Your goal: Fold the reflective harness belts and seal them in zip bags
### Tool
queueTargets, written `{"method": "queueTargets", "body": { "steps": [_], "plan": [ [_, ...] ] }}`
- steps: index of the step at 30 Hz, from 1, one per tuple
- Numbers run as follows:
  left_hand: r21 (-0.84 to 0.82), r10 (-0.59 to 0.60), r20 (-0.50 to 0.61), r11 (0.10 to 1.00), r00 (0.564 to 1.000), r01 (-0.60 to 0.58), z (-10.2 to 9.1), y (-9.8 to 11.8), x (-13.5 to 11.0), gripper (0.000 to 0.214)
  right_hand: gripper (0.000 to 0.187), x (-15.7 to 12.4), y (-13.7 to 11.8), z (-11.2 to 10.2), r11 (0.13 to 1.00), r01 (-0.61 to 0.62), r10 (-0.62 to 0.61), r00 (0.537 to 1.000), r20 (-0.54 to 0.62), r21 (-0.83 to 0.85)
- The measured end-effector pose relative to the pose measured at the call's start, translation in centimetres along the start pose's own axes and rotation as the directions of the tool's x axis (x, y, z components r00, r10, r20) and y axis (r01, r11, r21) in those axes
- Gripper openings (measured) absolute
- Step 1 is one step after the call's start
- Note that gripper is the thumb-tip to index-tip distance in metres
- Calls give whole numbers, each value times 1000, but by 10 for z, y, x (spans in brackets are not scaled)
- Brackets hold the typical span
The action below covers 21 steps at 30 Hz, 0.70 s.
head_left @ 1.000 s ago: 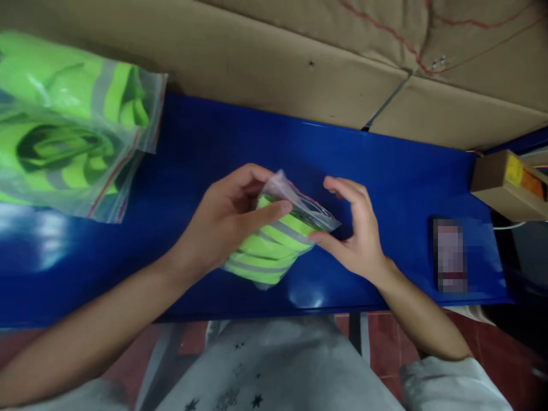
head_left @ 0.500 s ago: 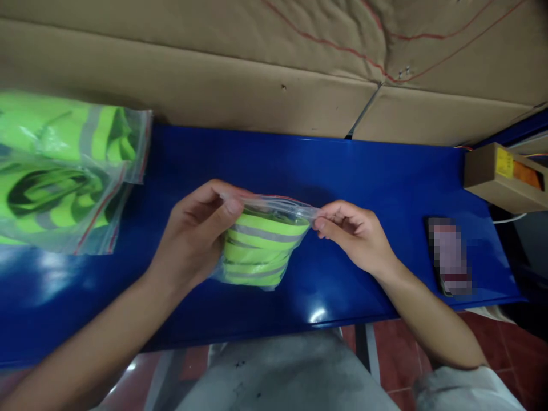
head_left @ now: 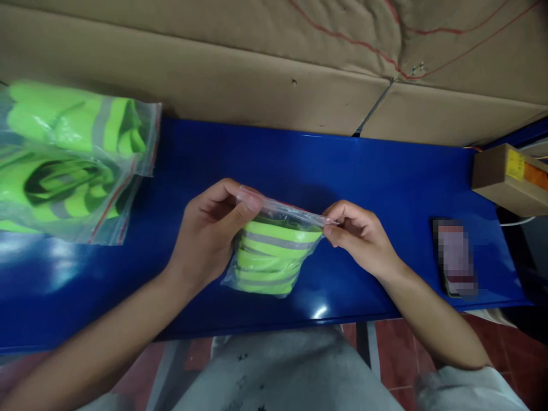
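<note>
A small clear zip bag point(head_left: 269, 257) holds a folded neon-green vest with grey reflective stripes. It stands on the blue table point(head_left: 385, 171) just in front of me. My left hand point(head_left: 209, 237) pinches the bag's top edge at its left end, fingers closed on the plastic. My right hand point(head_left: 362, 237) pinches the same top edge at its right end, thumb and fingers pressed together. The bag's mouth is stretched taut between both hands.
Several bagged green vests point(head_left: 64, 160) lie stacked at the table's left. A phone point(head_left: 456, 257) lies at the right, near a small cardboard box point(head_left: 505, 180). Brown cardboard point(head_left: 257, 74) lines the wall behind the table. My lap shows below the table edge.
A second ago my right hand was open beside the tilted bag; it has closed on the bag's right top corner. The bag now stands upright with its top edge pulled straight.
</note>
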State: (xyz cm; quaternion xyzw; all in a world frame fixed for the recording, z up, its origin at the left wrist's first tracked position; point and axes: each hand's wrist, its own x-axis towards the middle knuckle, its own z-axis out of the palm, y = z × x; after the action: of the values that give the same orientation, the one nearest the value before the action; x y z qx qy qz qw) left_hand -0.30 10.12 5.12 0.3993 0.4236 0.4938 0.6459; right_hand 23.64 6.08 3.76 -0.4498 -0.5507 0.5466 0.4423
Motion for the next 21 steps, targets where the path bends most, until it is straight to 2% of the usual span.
{"method": "queueTargets", "body": {
  "steps": [6,11,16,21],
  "plan": [
    [-52,-49,58,997,997,52,-2,-3,4,18,14,2,-3,-3,997,-77,76,997,-14,-26],
    [-54,-46,83,997,995,50,0,-5,1,16,16,3,-4,-1,997,-57,56,998,-24,-57],
    [-21,-97,69,995,993,99,3,-8,-4,19,8,0,-6,2,995,-16,15,1000,-11,-103],
    [14,-92,93,996,991,91,2,-14,-6,14,10,-1,-7,4,988,-60,59,998,-15,-142]
  ]
}}
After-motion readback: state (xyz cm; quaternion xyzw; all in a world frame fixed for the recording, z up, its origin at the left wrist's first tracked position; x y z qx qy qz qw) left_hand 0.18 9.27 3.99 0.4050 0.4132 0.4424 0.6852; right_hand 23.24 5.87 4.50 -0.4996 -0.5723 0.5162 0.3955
